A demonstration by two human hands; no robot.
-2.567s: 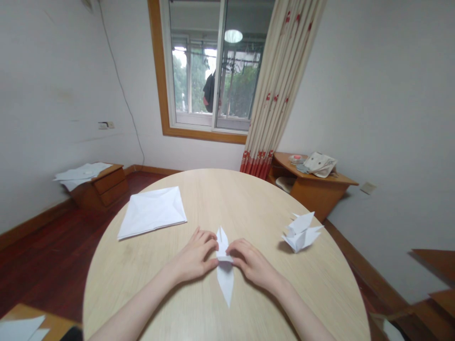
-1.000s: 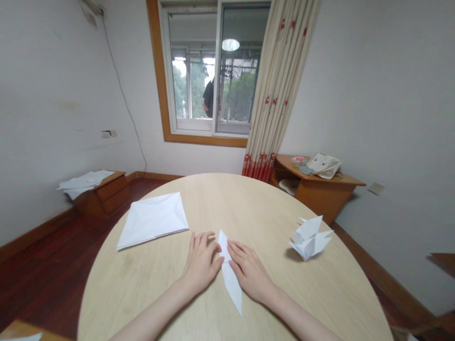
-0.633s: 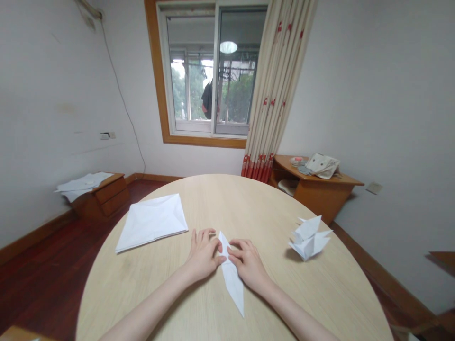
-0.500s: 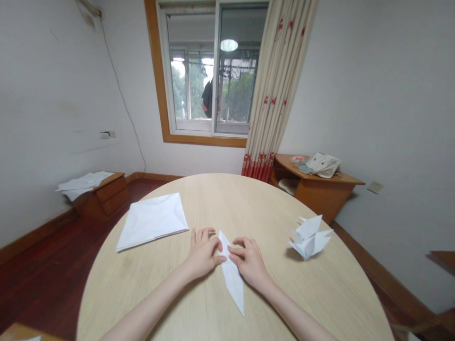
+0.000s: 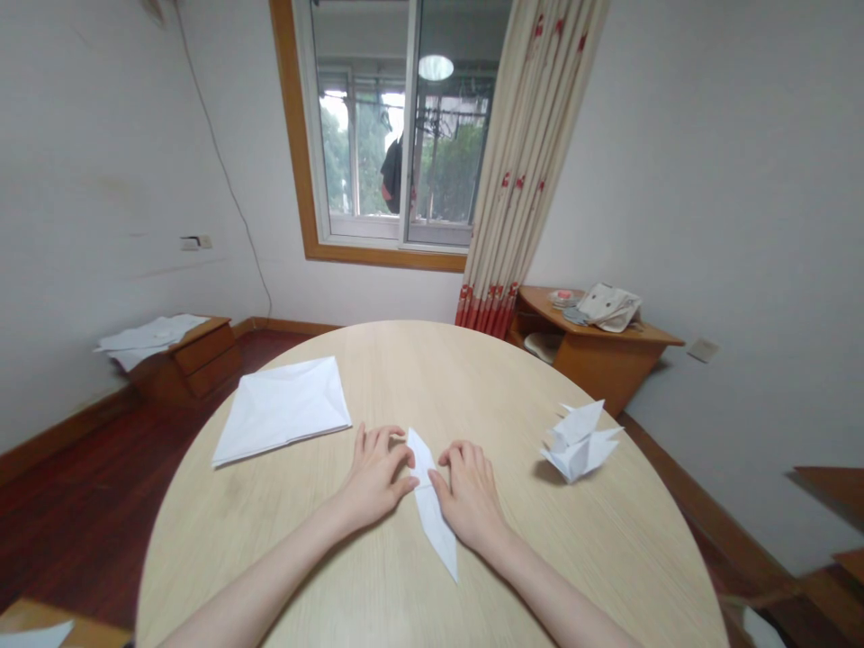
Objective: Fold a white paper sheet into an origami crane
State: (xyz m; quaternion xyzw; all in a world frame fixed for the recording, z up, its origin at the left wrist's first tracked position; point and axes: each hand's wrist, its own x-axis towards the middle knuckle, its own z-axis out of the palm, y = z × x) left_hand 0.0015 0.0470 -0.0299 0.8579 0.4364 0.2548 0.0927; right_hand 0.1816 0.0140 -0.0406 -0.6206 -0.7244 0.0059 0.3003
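A narrow strip of white folded paper [image 5: 434, 522], pointed at both ends, lies slantwise on the round wooden table between my hands. A crease crosses it near the middle. My left hand [image 5: 373, 472] holds the paper's left edge with thumb and index finger, its other fingers curled loosely above the table. On the opposite side, my right hand [image 5: 471, 495] has its thumb against the right edge. Its other fingers are apart from the thumb, bent and off the paper.
A stack of white paper sheets [image 5: 283, 409] lies at the left of the table [image 5: 405, 360]. Several folded paper pieces with pointed tips [image 5: 579, 441] stand grouped at the right. Beyond the table are a low wooden cabinet [image 5: 206, 360], a corner desk [image 5: 594, 355] and a curtain [image 5: 519, 180].
My right hand's index finger has moved off the paper, away from the thumb. The left hand keeps nearly the same place. The whole view has shifted slightly.
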